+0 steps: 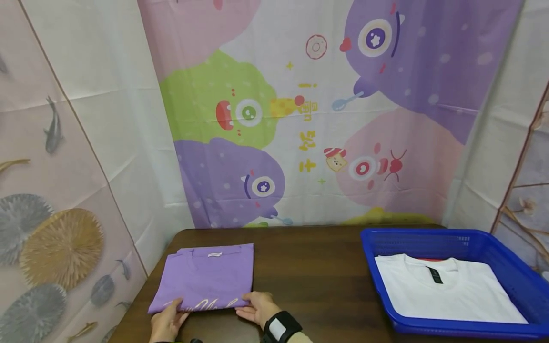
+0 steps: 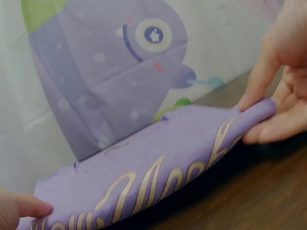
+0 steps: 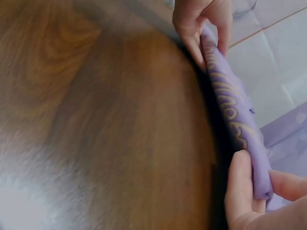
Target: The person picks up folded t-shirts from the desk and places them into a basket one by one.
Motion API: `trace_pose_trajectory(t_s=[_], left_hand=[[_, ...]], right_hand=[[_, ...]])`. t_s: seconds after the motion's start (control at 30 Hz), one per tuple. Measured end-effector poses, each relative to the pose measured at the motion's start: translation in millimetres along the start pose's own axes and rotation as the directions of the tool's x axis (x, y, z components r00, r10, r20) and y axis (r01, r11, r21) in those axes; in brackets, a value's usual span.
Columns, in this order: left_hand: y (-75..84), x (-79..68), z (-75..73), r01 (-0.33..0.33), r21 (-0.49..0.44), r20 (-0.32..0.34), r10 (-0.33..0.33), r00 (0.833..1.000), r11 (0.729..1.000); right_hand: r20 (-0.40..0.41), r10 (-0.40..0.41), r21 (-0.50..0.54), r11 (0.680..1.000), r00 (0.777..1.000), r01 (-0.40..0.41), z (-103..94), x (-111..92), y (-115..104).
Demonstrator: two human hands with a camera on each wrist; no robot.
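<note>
A folded purple T-shirt point(image 1: 210, 274) with cream lettering lies at the left of the table, its neckline and white label toward the back. At its near left corner my left hand point(image 1: 168, 322) pinches the folded edge, thumb on top and fingers beneath. The near right corner is held the same way by my right hand point(image 1: 259, 308), which wears a black wrist strap point(image 1: 283, 327). In the left wrist view the near edge of the purple T-shirt point(image 2: 144, 177) is lifted off the wood between both hands.
To the right stands a blue plastic basket point(image 1: 429, 325) with a folded white T-shirt point(image 1: 450, 295) in it, black label at the neck. The dark wooden table point(image 1: 317, 276) runs between shirt and basket. A cartoon-printed curtain point(image 1: 317, 200) hangs behind.
</note>
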State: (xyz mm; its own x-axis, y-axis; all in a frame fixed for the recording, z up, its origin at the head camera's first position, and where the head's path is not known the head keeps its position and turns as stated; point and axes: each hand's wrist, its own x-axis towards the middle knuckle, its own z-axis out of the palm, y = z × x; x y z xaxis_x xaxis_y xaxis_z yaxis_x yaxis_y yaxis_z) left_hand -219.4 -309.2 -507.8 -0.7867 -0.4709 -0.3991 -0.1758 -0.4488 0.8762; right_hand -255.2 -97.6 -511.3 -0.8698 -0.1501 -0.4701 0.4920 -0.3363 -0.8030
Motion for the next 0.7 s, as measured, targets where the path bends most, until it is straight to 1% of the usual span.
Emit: trace_pose_trajectory(t_s=[0.07, 0.13, 0.23, 0.33, 0.47, 0.57, 0.67, 0.7], left_hand=[[-2.3, 1.1, -0.2, -0.005, -0.016, -0.062, 0.004, 0.998, 1.0], [-3.8, 1.3, 0.2, -0.013, -0.033, -0.1, 0.01, 0.995, 0.999], [-5.7, -0.6, 1.5, -0.016, -0.03, -0.106, 0.013, 0.994, 0.999], [-9.0, -5.8, 2.2, -0.007, 0.0, -0.07, 0.007, 0.998, 1.0], [-15.8, -15.1, 2.5, 0.012, 0.067, 0.002, -0.012, 1.0, 0.998], [-21.7, -21.4, 4.0, -0.001, 0.117, 0.049, -0.005, 0.999, 0.993], [-26.5, -25.8, 5.1, -0.029, 0.175, 0.095, 0.012, 0.995, 0.984], [-27.8, -27.6, 5.0, -0.038, 0.196, 0.123, 0.014, 0.992, 0.98]], right_hand=[[-0.001, -0.006, -0.011, 1.0, 1.0, 0.006, -3.8, 2, 2], [-0.006, -0.019, -0.019, 1.0, 1.0, 0.019, -7.6, 3, 2], [-0.012, -0.037, -0.023, 0.999, 0.999, 0.037, -13.8, 2, 1], [-0.014, -0.048, -0.041, 0.998, 0.999, 0.048, -21.7, -2, -1], [-0.011, -0.048, -0.075, 0.996, 0.999, 0.047, -36.4, -11, -5], [-0.006, -0.035, -0.086, 0.996, 0.999, 0.034, -49.2, -18, -8], [0.005, -0.014, -0.093, 0.996, 1.0, 0.015, -62.4, -25, -10], [0.006, -0.006, -0.098, 0.995, 1.0, 0.007, -66.6, -28, -11]])
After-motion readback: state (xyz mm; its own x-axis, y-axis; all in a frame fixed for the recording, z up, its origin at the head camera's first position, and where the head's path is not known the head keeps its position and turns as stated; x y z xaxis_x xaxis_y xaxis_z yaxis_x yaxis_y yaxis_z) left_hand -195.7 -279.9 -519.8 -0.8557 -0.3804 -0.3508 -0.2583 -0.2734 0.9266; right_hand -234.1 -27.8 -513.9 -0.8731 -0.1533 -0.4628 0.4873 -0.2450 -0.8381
